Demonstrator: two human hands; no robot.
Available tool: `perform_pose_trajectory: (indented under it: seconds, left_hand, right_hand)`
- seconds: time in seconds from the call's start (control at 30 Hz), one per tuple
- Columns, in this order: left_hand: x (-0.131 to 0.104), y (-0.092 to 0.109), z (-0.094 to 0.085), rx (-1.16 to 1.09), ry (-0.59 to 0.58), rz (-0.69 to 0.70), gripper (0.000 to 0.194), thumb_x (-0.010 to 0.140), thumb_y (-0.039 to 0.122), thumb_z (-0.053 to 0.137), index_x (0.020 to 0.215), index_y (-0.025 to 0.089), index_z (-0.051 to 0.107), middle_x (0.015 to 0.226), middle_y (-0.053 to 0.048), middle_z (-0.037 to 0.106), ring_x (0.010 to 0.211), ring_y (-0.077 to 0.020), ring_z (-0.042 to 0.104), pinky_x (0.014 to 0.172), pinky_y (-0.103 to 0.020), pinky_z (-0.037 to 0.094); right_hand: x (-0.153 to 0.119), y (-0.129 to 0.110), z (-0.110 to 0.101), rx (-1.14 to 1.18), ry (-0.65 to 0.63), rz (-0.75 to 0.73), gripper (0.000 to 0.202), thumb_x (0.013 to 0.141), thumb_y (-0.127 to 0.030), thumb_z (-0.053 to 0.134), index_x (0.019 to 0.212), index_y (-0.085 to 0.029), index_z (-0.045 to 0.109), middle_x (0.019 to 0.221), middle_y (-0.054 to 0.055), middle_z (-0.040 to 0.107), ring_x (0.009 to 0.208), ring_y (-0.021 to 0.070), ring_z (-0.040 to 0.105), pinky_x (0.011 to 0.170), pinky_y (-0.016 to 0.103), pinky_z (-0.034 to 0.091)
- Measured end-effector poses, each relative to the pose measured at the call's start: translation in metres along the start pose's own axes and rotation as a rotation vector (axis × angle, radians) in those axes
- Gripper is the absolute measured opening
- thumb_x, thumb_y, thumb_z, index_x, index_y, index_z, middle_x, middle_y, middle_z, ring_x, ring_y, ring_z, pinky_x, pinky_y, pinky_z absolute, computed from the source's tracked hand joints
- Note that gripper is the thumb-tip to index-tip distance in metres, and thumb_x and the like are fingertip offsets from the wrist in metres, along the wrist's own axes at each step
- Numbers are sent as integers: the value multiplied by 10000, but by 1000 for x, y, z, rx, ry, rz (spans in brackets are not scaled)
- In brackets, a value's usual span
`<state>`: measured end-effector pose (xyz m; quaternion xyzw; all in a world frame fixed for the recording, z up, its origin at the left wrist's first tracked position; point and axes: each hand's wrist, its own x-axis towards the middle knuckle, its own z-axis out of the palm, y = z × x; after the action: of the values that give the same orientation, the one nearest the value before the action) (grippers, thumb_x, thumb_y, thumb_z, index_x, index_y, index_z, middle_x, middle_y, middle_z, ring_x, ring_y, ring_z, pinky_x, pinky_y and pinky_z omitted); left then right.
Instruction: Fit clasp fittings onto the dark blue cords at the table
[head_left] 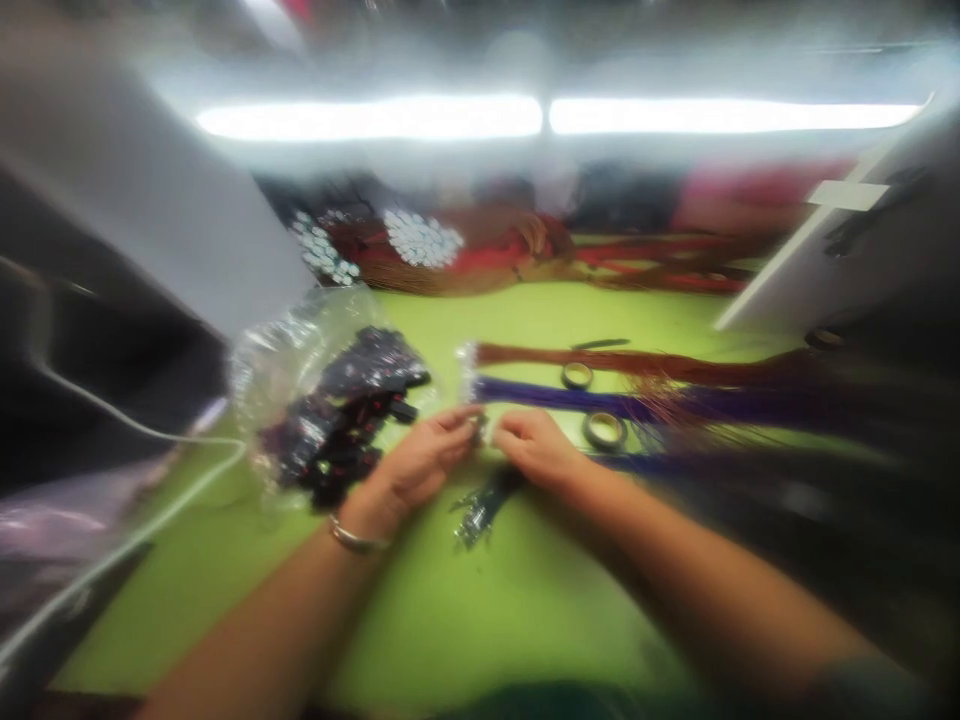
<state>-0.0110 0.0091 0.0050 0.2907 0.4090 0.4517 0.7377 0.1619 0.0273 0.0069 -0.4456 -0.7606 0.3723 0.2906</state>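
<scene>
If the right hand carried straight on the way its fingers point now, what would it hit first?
Most likely the left hand, at its fingertips, just across a narrow gap from the right hand. Depth is unclear in this blurred single view.

Above the far side of my green table (480,310) two bright light tubes (367,119) glow end to end, and beneath them I see blurred red and brown wire bundles (480,272) lying across the back, with two clusters of whitish tips (422,240) toward their left. A pale panel (202,200) slants up on my left and another panel (840,265) stands on my right, a white label (848,195) near its top. I also have two tape rolls (604,447) lying flat, a thin dark strip (600,344) beyond them, and a white cord (196,488) bending along the left edge.
</scene>
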Motion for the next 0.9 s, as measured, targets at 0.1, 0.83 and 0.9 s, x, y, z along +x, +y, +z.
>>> perform_pose_trajectory:
  seconds: [0.1,0.83,0.9]
  left_hand:
    - [0,0,0,7,-3,10,326,672,106,739,990,142,674,841,-44,676,698,-86,620,641,-178,489]
    - [3,-7,-5,137,23,143,373,618,186,787,969,154,665,845,-51,685,715,-146,647,703,-282,523]
    - [3,-7,-6,145,27,148,374,622,184,784,973,151,660,846,-49,680,715,-146,647,706,-287,524]
  right_hand:
    - [0,-1,0,-2,-7,14,245,736,-196,440,496,-168,406,509,-48,395,515,75,332,493,208,238]
    - [2,-10,-10,351,5,321,90,671,-142,525,582,-158,522,436,-40,540,370,81,504,388,173,393]
    - [2,-10,-10,332,27,304,100,670,-139,519,572,-157,520,447,-41,540,366,75,492,388,175,392]
